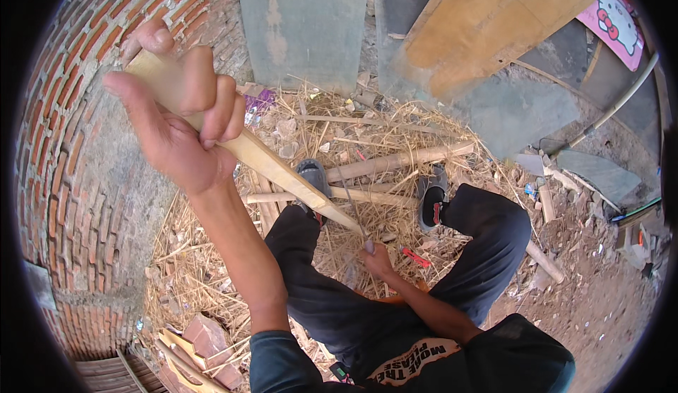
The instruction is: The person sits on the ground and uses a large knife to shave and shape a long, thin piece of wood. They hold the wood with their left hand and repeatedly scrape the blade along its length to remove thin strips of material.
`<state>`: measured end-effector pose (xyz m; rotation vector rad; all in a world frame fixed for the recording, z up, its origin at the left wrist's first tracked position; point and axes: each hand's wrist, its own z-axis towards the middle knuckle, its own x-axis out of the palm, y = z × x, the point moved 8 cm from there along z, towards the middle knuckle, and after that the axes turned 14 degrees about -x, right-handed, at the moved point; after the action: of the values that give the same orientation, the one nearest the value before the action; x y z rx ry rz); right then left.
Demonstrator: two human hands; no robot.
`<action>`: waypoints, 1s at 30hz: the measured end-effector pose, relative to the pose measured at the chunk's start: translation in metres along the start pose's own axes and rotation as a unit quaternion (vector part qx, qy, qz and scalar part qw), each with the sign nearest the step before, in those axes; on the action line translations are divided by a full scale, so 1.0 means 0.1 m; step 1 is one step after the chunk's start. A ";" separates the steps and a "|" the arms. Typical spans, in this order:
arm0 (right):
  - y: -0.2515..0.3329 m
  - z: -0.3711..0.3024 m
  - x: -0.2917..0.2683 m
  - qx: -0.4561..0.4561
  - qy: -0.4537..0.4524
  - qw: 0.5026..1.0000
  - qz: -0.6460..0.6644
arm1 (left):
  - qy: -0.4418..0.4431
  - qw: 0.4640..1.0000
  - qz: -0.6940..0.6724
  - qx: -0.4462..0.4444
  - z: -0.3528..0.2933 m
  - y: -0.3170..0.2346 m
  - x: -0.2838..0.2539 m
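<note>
My left hand [185, 128] is raised high at the upper left, its fingers wrapped round the wide end of a pale bamboo strip [282, 175]. The strip slants down to the right, and its narrow lower end comes close to my right hand [379, 262]. There, low between my knees, the right fingers are closed on the handle of a knife [352, 208]. Its thin dark blade points up and away, crossing just past the strip's tip; whether the two touch I cannot tell. A red object [415, 257] lies right of that hand.
Bamboo poles [402, 161] lie between my shoes, on ground littered with straw-like shavings [205, 252]. A brick wall [78, 188] rises on the left. Grey boards [304, 33] and a brown panel [494, 26] lean at the back. Bricks [212, 343] lie at the lower left.
</note>
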<state>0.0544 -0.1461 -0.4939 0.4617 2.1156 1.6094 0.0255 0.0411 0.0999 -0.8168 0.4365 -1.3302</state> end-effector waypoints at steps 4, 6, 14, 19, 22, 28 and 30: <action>0.80 -0.01 -0.08 -0.117 -0.016 0.993 -0.003 | 0.016 1.000 -0.006 0.002 0.01 0.01 0.03; 0.83 0.00 -0.07 -0.119 -0.010 0.993 -0.006 | 0.017 1.000 -0.014 -0.003 0.02 0.03 0.03; -0.73 -0.33 -0.23 0.037 0.040 0.994 -0.092 | 0.035 0.999 -0.016 -0.003 0.00 -0.01 0.05; -1.09 -0.32 -0.21 0.047 0.018 0.996 -0.074 | 0.031 0.999 -0.029 -0.017 -0.03 -0.03 -0.08; -0.99 -0.30 -0.21 0.029 0.025 0.998 -0.048 | -0.065 0.996 -0.032 -0.045 -0.05 0.03 -0.28; -0.78 -0.33 -0.29 0.057 0.019 0.996 -0.064 | -0.188 0.975 0.062 -0.101 -0.36 0.56 -0.47; -0.77 -0.31 -0.31 0.039 0.008 0.991 -0.127 | -0.170 0.979 0.027 -0.114 -0.53 0.65 -0.48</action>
<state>0.0644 -0.2081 -0.5566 0.1936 2.1548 1.3958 0.0218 0.0745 0.0095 -1.1921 0.3396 -1.0747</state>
